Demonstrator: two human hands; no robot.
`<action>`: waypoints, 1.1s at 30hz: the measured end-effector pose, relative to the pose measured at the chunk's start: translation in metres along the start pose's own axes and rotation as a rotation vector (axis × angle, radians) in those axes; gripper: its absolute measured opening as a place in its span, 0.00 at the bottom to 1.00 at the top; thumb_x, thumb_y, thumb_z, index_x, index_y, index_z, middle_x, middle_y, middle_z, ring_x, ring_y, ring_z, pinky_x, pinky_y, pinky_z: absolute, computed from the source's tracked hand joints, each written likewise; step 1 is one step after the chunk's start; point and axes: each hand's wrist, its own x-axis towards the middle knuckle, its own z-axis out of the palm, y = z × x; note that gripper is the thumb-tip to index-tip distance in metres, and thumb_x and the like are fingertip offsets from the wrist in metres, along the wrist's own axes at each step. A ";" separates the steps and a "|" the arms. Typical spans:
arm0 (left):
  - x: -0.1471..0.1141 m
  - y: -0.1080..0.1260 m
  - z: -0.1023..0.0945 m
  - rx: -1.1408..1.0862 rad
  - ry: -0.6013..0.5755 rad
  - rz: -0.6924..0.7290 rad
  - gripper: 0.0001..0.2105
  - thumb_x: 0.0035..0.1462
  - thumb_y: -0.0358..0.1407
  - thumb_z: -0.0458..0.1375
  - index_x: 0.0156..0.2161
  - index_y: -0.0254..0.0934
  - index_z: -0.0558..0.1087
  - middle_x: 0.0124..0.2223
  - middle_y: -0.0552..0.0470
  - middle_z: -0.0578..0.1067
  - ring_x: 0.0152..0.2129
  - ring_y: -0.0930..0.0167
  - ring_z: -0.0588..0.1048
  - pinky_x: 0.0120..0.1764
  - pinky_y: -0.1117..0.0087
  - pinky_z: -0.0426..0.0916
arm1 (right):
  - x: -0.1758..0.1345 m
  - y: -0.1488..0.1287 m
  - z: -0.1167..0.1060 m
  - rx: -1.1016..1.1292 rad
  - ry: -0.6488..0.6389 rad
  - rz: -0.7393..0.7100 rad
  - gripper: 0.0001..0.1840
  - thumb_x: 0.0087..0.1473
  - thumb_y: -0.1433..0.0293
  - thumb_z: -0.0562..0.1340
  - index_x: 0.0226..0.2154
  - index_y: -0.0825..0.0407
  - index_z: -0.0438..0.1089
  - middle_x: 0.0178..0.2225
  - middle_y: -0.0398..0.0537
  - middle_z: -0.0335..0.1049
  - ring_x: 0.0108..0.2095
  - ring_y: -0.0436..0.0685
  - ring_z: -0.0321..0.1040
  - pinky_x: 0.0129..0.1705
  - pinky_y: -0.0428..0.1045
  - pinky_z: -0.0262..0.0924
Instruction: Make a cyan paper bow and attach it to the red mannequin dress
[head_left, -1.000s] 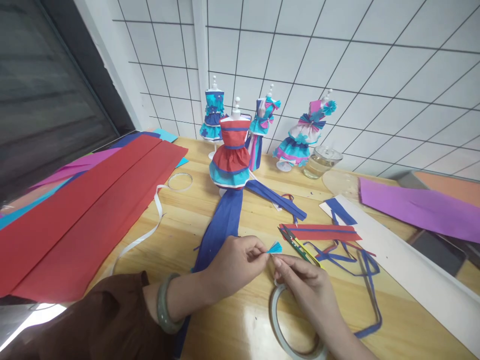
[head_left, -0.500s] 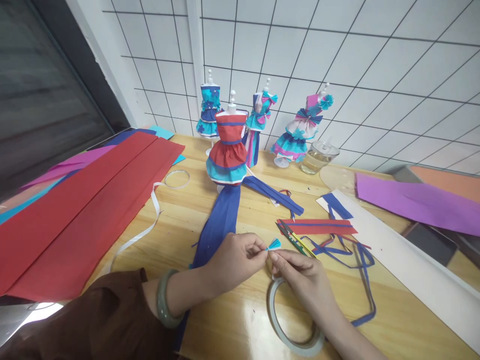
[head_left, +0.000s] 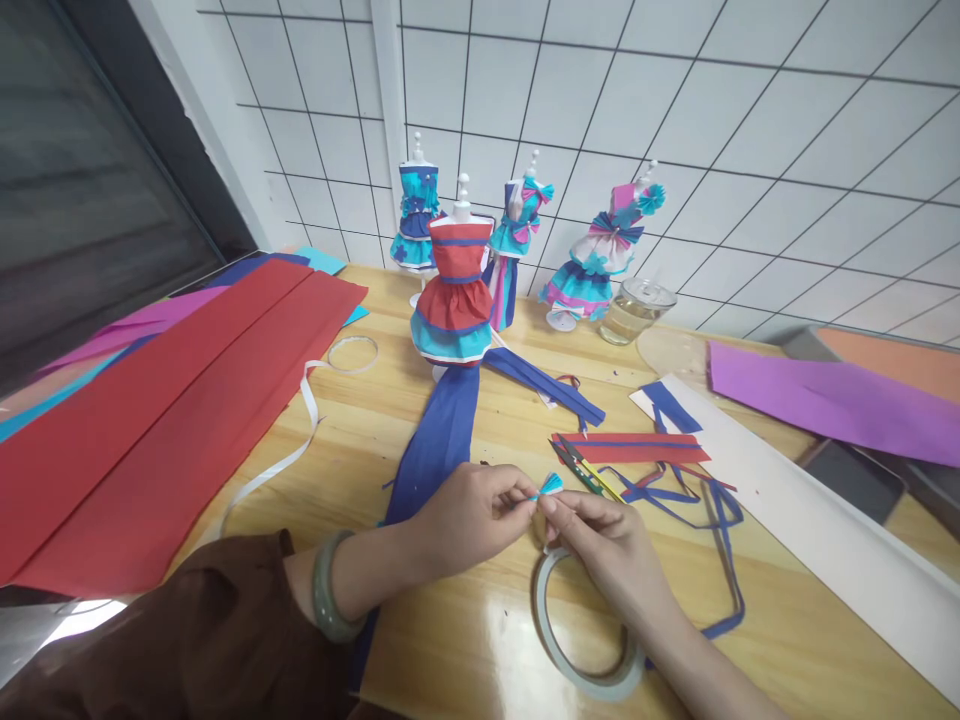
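A small pleated paper bow (head_left: pixel 551 485), light blue with a pale edge, sits pinched between my two hands. My left hand (head_left: pixel 491 515) is closed on its left end, thumb against forefinger. My right hand (head_left: pixel 600 540) grips it from the right, fingertips nearly meeting the left ones. Fingers hide most of the bow, and only one fanned side shows. Below my right hand lies a roll of tape (head_left: pixel 544 620), partly covered by the wrist. Just behind the right fingers are thread snips (head_left: pixel 589 468) with yellow-green handles.
A mini dress form in a red and blue paper dress (head_left: pixel 457 290) stands ahead, with several others behind. Red crepe paper (head_left: pixel 187 400) covers the left. Blue paper (head_left: pixel 442 430), a red strip (head_left: pixel 637 447), blue scraps (head_left: pixel 727 560), white paper (head_left: pixel 817 540) and a glass cup (head_left: pixel 634 312) lie around.
The fingers have shifted slightly around the bow, and its fanned side looks a little more upright. The whole view has moved slightly. Both hands keep hold.
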 end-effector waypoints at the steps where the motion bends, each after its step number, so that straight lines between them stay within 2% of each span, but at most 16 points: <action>1: 0.000 0.000 0.000 -0.042 -0.018 -0.016 0.07 0.51 0.31 0.52 0.31 0.32 0.71 0.29 0.49 0.75 0.26 0.74 0.73 0.30 0.76 0.66 | 0.000 0.000 0.000 0.009 -0.010 -0.005 0.16 0.47 0.62 0.61 0.16 0.55 0.67 0.15 0.42 0.62 0.18 0.47 0.56 0.21 0.43 0.50; 8: 0.002 0.005 -0.004 -0.388 -0.120 -0.208 0.09 0.50 0.34 0.54 0.35 0.30 0.71 0.31 0.45 0.76 0.30 0.69 0.74 0.35 0.70 0.68 | -0.001 0.001 -0.002 0.059 -0.006 -0.012 0.13 0.48 0.63 0.61 0.20 0.54 0.71 0.16 0.42 0.66 0.18 0.47 0.58 0.20 0.42 0.53; 15: 0.008 0.004 -0.007 -0.627 -0.201 -0.391 0.14 0.52 0.41 0.53 0.33 0.29 0.72 0.33 0.42 0.76 0.29 0.67 0.75 0.31 0.68 0.69 | -0.003 -0.002 -0.001 0.140 0.058 0.021 0.09 0.45 0.63 0.63 0.23 0.53 0.73 0.21 0.44 0.72 0.22 0.49 0.65 0.24 0.42 0.59; 21: 0.008 0.001 -0.003 -0.616 -0.139 -0.458 0.13 0.47 0.41 0.58 0.28 0.29 0.70 0.27 0.46 0.75 0.25 0.69 0.75 0.28 0.71 0.69 | -0.004 -0.005 0.003 0.109 0.077 0.009 0.10 0.42 0.63 0.64 0.21 0.54 0.73 0.19 0.46 0.73 0.20 0.50 0.66 0.23 0.43 0.60; 27: 0.007 0.000 -0.001 -0.633 -0.105 -0.502 0.12 0.45 0.41 0.59 0.28 0.30 0.70 0.25 0.48 0.75 0.23 0.70 0.75 0.26 0.72 0.69 | -0.004 0.002 0.003 0.038 0.122 -0.052 0.10 0.42 0.63 0.64 0.23 0.53 0.74 0.19 0.46 0.73 0.19 0.52 0.66 0.21 0.44 0.62; 33: 0.008 -0.001 -0.003 -0.721 -0.152 -0.563 0.12 0.45 0.40 0.59 0.28 0.30 0.70 0.26 0.47 0.75 0.24 0.71 0.75 0.29 0.71 0.69 | -0.006 -0.002 0.004 -0.019 0.103 -0.155 0.08 0.45 0.66 0.63 0.23 0.52 0.75 0.22 0.45 0.73 0.22 0.52 0.68 0.24 0.43 0.63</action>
